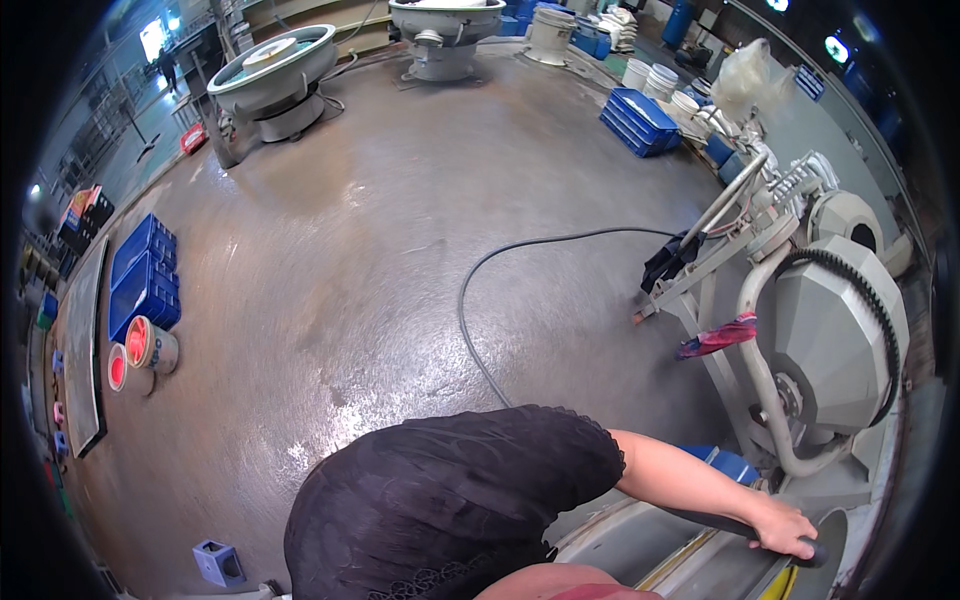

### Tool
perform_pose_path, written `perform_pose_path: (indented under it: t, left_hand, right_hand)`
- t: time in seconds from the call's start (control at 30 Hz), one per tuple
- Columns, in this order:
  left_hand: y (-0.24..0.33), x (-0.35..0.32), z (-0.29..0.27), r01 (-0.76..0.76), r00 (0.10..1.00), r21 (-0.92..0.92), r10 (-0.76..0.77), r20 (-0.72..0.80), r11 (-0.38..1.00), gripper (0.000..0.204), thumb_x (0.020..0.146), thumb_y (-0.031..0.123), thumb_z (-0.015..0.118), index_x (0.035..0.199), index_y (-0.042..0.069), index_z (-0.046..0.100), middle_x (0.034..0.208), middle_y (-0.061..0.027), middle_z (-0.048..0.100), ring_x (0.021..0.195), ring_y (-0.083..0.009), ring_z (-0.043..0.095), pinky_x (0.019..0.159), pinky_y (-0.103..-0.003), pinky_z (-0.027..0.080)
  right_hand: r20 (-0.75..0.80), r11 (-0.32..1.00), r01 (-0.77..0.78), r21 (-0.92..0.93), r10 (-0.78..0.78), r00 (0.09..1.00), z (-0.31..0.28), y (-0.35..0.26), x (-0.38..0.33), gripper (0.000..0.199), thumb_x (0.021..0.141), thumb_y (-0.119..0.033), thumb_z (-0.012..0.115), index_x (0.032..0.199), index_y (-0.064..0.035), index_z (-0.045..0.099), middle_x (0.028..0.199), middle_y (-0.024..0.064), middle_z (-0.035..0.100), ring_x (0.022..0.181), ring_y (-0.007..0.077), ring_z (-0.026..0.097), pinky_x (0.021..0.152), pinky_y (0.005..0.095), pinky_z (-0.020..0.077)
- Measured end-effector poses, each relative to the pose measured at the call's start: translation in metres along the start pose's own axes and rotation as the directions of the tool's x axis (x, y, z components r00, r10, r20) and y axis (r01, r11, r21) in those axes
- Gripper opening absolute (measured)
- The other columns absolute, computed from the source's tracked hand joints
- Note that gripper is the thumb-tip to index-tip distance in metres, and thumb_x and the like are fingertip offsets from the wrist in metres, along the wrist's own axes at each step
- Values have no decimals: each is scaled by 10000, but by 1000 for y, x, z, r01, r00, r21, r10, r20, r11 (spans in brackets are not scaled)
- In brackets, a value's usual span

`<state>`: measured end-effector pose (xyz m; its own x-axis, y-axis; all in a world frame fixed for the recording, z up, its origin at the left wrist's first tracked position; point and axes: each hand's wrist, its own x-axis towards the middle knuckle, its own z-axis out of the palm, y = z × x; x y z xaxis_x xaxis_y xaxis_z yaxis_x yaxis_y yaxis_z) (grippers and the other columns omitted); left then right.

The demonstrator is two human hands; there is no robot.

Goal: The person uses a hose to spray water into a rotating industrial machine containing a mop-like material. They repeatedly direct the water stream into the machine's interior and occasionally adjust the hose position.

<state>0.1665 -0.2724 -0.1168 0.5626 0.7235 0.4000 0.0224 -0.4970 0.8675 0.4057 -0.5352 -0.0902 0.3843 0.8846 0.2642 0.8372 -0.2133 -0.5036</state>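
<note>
A bare forearm (690, 480) in a black lace-edged short sleeve (470, 490) reaches from the lower edge toward the right; I take it as my left arm. My left hand (785, 528) is closed around a black round-ended handle (820, 556), whose dark shaft runs back beside the wrist. It could also be a hose end; I cannot tell. Below the hand lies a grey trough-like machine (620, 535), with something yellow (778, 584) by its rim. A patch of skin and pink shows at the bottom edge, too cut off to name. My right hand is out of view.
A grey drum mixer (835, 340) with a red cloth (722, 337) on its frame stands right. A dark hose (470, 285) curves over the wet floor (330, 250). Blue crates (145, 285) and buckets (152, 345) stand left, a small stool (218, 563) lower left, and bowl-shaped machines (275, 75) far back.
</note>
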Motion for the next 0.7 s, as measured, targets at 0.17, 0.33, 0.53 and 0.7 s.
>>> perform_pose_path:
  t: [0.17, 0.33, 0.53, 0.7]
  left_hand:
    - [0, 0, 7, 9, 1000, 10, -9, 3, 1000, 456, 971, 417, 424, 1106, 1, 551, 805, -197, 671, 539, -268, 665, 640, -403, 551]
    - [-12, 19, 21, -351, 936, 212, 341, 81, 912, 403, 948, 337, 448, 1113, -8, 576, 1035, -180, 619, 756, -283, 639, 703, -400, 549]
    - [-33, 32, 16, -347, 938, 263, 331, 103, 900, 431, 843, 273, 567, 1199, 31, 545, 985, -139, 560, 874, -275, 533, 721, -389, 466]
    - [3, 14, 4, 75, 997, -120, -72, 24, 990, 502, 991, 518, 393, 1054, 38, 525, 504, -30, 419, 325, -139, 395, 350, -267, 356]
  right_hand:
    - [22, 999, 36, 2, -36, 999, -1, 14, 8, 451, 973, -269, 559, 1308, 32, 542, 1266, 175, 589, 1081, 259, 591, 929, 362, 472]
    - [-9, 997, -65, -38, 65, 998, -43, 38, -19, 442, 979, -254, 551, 1317, 31, 536, 1292, 168, 578, 1108, 258, 582, 958, 360, 459]
    - [40, 970, -238, -41, 240, 970, -78, 59, -48, 419, 973, -222, 554, 1287, 56, 549, 1288, 180, 590, 1128, 245, 580, 961, 343, 459]
    - [21, 945, -269, -184, 278, 960, -74, 44, -42, 316, 885, -135, 642, 1165, 10, 630, 754, 130, 626, 672, 129, 525, 666, 294, 464]
